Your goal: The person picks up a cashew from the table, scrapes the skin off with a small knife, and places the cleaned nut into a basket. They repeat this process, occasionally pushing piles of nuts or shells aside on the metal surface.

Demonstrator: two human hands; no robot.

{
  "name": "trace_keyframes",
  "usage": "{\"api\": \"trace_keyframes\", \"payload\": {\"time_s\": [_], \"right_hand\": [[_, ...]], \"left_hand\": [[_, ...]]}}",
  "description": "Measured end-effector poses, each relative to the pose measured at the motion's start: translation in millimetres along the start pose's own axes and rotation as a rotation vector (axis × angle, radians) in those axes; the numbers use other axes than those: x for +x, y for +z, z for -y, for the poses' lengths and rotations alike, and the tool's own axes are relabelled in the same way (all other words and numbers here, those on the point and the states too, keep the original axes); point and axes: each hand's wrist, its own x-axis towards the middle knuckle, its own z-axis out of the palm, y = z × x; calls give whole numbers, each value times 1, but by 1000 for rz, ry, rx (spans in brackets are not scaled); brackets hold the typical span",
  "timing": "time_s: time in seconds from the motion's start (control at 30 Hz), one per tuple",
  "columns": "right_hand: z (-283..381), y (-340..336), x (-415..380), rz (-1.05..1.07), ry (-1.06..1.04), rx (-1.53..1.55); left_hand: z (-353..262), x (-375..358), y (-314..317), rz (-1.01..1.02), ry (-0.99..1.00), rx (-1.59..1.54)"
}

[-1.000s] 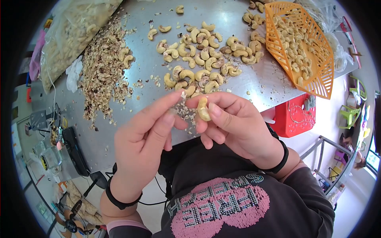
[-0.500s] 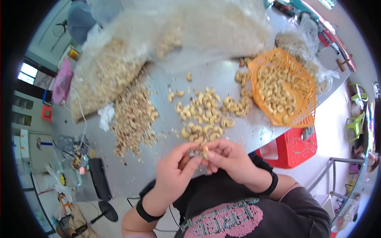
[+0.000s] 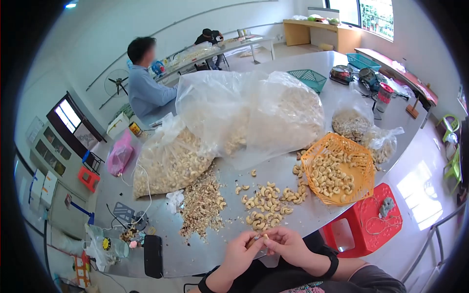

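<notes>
My left hand (image 3: 238, 257) and my right hand (image 3: 289, 248) meet at the table's near edge, fingers closed together. Between the fingertips, mostly on the right hand's side, a pale cashew (image 3: 266, 237) shows in part. My left fingers are curled round something small and brownish, mostly hidden, whose kind I cannot make out. Just beyond the hands lies a loose spread of cashews (image 3: 266, 205). Left of it is a heap of broken bits and skins (image 3: 201, 205). An orange basket (image 3: 364, 191) with cashews in it stands to the right.
Large clear plastic bags of cashews (image 3: 168, 163) fill the middle of the metal table (image 3: 161, 207). A black case (image 3: 153, 256) lies at the left near edge. A red stool (image 3: 361, 234) stands beside the table at right. Across from me is another person (image 3: 149, 90).
My view has tilted up, so the room and the people beyond the table now show. Both hands appear lower in view, still together at the cashew.
</notes>
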Motion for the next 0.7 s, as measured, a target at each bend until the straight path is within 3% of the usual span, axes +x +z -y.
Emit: {"api": "trace_keyframes", "payload": {"time_s": [0.37, 0.43, 0.7], "right_hand": [[3, 7, -25, -11, -34, -76], [8, 9, -30, 6, -46, -64], [3, 11, -35, 5, -76, -77]], "left_hand": [[-19, -20, 15, 9, -22, -158], [-25, -23, 18, 7, -102, -349], [-28, -33, 16, 23, -130, -284]]}}
